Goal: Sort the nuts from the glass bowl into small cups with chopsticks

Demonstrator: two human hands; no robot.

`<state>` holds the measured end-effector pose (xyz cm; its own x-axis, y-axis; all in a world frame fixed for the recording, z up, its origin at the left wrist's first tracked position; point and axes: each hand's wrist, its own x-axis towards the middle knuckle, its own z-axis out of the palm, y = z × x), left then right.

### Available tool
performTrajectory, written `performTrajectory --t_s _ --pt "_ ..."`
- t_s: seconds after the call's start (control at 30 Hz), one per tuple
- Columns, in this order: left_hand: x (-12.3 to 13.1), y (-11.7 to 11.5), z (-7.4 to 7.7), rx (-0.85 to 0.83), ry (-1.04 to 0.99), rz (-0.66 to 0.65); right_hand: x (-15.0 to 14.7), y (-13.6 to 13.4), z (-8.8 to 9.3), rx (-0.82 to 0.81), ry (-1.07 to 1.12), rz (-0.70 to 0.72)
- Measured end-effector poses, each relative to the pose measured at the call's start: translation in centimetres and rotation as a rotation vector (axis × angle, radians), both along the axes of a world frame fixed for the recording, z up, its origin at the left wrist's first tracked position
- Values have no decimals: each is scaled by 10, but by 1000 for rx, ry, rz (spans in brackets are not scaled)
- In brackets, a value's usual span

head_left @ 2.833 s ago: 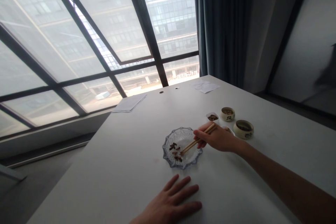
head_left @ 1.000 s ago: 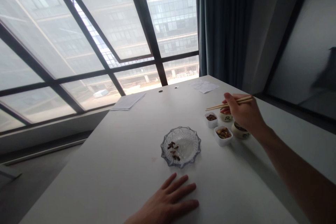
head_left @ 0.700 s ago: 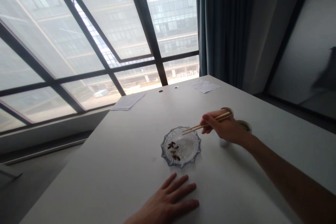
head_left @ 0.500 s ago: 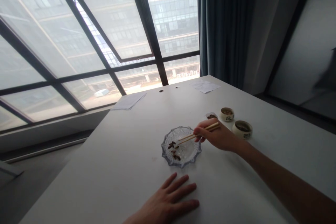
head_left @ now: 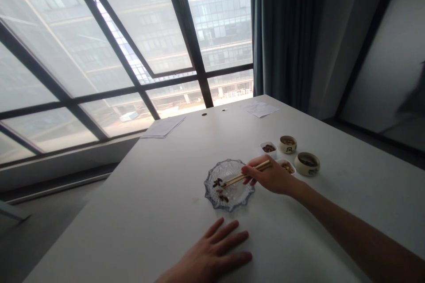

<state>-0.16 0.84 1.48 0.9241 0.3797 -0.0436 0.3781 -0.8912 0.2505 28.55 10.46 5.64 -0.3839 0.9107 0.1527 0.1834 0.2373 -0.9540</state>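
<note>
My right hand (head_left: 265,174) is closed around a pair of wooden chopsticks (head_left: 237,178), whose tips reach down into a clear glass dish (head_left: 241,199) with a scalloped rim. Several small dark brown pieces (head_left: 223,198) lie in the left part of the dish; they look like dried seeds or nuts, too small to name. One such piece is at the chopstick tips, and I cannot tell if it is gripped. My left hand (head_left: 215,250) lies flat on the white table (head_left: 142,212) in front of the dish, fingers spread, holding nothing.
Right of the dish stand a white tub (head_left: 268,148) of dark pieces and another tub (head_left: 287,167) of yellowish-brown ones, partly behind my right hand. Two cream pots (head_left: 307,164) with dark characters stand beyond. Papers (head_left: 163,127) and a crumpled sheet (head_left: 260,108) lie toward the window.
My right hand has shifted slightly left and down, and the chopstick tips have drawn lower and left over the dish. Both tubs show more now. My left hand has stayed put.
</note>
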Motion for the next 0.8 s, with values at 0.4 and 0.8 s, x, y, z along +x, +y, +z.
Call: performTrajectory --t_s 0.4,0.8 --pt "3 -1 7 -48 29 12 -5 -1 2 -60 29 -67" --pt "0 0 3 -22 19 0 -8 -2 4 -91 122 -126"
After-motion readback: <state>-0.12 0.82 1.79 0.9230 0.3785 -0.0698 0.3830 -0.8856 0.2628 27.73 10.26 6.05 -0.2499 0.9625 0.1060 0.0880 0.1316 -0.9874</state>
